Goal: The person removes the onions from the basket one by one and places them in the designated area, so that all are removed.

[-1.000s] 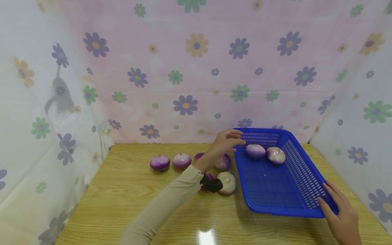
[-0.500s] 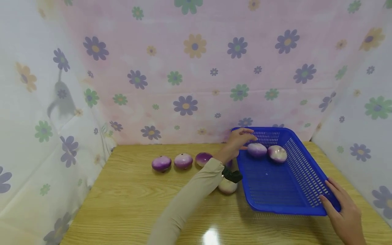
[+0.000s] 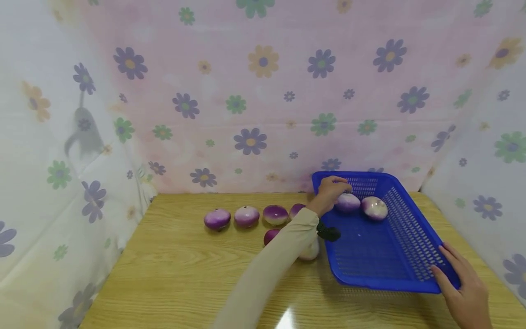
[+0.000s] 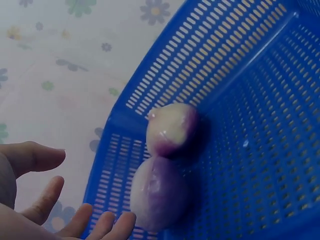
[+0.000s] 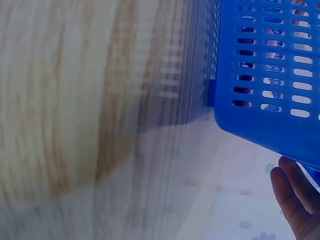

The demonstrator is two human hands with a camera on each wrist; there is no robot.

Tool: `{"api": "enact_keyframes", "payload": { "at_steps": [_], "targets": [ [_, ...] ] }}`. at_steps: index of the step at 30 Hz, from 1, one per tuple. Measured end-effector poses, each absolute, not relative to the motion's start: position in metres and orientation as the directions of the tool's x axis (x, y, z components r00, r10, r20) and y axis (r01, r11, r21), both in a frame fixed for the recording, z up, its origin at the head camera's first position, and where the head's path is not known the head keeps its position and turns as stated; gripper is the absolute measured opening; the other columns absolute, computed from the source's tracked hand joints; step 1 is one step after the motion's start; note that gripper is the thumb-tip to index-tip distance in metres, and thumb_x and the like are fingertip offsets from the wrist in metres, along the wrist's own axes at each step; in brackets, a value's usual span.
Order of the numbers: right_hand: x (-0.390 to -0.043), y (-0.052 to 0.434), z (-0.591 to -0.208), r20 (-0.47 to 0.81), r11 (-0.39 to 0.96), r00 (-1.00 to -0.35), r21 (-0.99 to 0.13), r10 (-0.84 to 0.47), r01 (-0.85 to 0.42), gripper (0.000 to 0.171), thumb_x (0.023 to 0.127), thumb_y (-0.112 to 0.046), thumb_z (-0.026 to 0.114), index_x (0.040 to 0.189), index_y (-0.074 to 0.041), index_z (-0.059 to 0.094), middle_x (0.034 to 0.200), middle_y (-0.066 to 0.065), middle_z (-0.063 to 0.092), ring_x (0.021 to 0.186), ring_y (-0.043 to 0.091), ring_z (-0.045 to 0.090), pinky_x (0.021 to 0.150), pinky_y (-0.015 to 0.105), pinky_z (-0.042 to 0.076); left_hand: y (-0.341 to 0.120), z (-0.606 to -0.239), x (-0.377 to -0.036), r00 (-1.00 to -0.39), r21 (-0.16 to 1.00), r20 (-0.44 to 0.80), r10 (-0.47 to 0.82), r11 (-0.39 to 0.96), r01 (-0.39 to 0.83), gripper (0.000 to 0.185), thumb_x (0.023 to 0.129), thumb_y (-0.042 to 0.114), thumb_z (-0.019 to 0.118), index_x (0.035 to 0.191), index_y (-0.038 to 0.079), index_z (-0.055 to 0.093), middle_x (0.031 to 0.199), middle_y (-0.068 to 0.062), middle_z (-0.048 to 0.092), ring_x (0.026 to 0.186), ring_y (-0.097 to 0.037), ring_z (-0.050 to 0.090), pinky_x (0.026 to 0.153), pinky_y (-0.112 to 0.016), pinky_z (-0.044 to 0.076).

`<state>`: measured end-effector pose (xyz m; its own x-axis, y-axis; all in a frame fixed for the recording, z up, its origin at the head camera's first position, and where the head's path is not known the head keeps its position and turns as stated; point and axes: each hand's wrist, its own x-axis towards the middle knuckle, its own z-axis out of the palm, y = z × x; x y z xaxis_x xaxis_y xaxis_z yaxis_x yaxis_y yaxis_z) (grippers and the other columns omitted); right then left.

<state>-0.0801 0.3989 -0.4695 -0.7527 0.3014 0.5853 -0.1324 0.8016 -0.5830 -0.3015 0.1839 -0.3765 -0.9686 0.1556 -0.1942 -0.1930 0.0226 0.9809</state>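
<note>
In the head view my left hand (image 3: 328,195) reaches over the left rim of a blue plastic basket (image 3: 365,260). Beside its fingertips sits a purple-and-white turnip (image 3: 348,203); a second, paler turnip (image 3: 375,209) touches that one. The left wrist view shows the left fingers spread and loosely bent, holding nothing, close to the nearer turnip (image 4: 159,194). At the basket's near right corner my right hand (image 3: 466,288) grips the rim, thumb on the inner side and fingers outside. In the right wrist view only some fingers (image 5: 295,192) show beneath the basket edge.
Several more turnips lie on the wooden table (image 3: 172,265) left of the basket, among them a purple one (image 3: 217,220) at the far left. A white one (image 3: 310,252) is partly behind the left sleeve. Flowered cloth (image 3: 263,105) hangs behind and at both sides.
My left hand has moved right, from beside the basket's left rim to over it, near the turnip. The right hand keeps its hold on the corner. Both turnips stay in the basket.
</note>
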Motion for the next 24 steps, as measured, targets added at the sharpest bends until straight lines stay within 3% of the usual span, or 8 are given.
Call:
{"api": "enact_keyframes", "payload": {
  "at_steps": [6,11,17,24],
  "targets": [
    [-0.077,0.401,-0.468,0.57,0.808,-0.765,-0.578,0.3,-0.114,0.051,0.086,-0.004,0.064,0.136,-0.009,0.052,0.144,-0.019,0.038,0.124,-0.017,0.026,0.097,0.001,0.015,0.207,-0.38,-0.303,-0.974,0.98,-0.195,0.115,0.046,-0.191,0.022,0.069,-0.002,0.073,0.085,0.011,0.065,0.082,0.003,0.059,0.08,-0.019,0.057,0.077,-0.04,0.052],
    [-0.077,0.399,-0.468,0.559,0.803,-0.777,-0.585,0.292,-0.119,0.052,0.087,-0.005,0.063,0.137,-0.01,0.051,0.145,-0.016,0.038,0.125,-0.016,0.026,0.097,0.001,0.015,0.216,-0.381,-0.306,-0.98,0.986,-0.163,0.114,0.045,-0.159,0.024,0.067,-0.004,0.073,0.086,0.009,0.065,0.078,0.002,0.06,0.079,-0.021,0.06,0.065,-0.03,0.049],
    [-0.076,0.4,-0.467,0.569,0.798,-0.773,-0.586,0.282,-0.14,0.051,0.087,-0.004,0.062,0.137,-0.01,0.051,0.146,-0.014,0.038,0.127,-0.013,0.027,0.099,0.004,0.014,0.226,-0.382,-0.309,-0.979,0.981,-0.184,0.088,0.085,-0.177,0.027,0.065,-0.001,0.074,0.086,0.013,0.066,0.08,0.004,0.059,0.075,-0.015,0.053,0.065,-0.032,0.05],
    [-0.076,0.402,-0.468,0.584,0.805,-0.768,-0.572,0.264,-0.158,0.052,0.086,-0.003,0.064,0.137,-0.009,0.051,0.145,-0.013,0.039,0.127,-0.012,0.027,0.098,0.003,0.015,0.229,-0.391,-0.308,-0.981,0.975,-0.191,0.029,0.12,-0.186,0.027,0.064,-0.005,0.072,0.086,0.01,0.067,0.085,0.002,0.061,0.082,-0.018,0.055,0.067,-0.033,0.05]
  ]
}}
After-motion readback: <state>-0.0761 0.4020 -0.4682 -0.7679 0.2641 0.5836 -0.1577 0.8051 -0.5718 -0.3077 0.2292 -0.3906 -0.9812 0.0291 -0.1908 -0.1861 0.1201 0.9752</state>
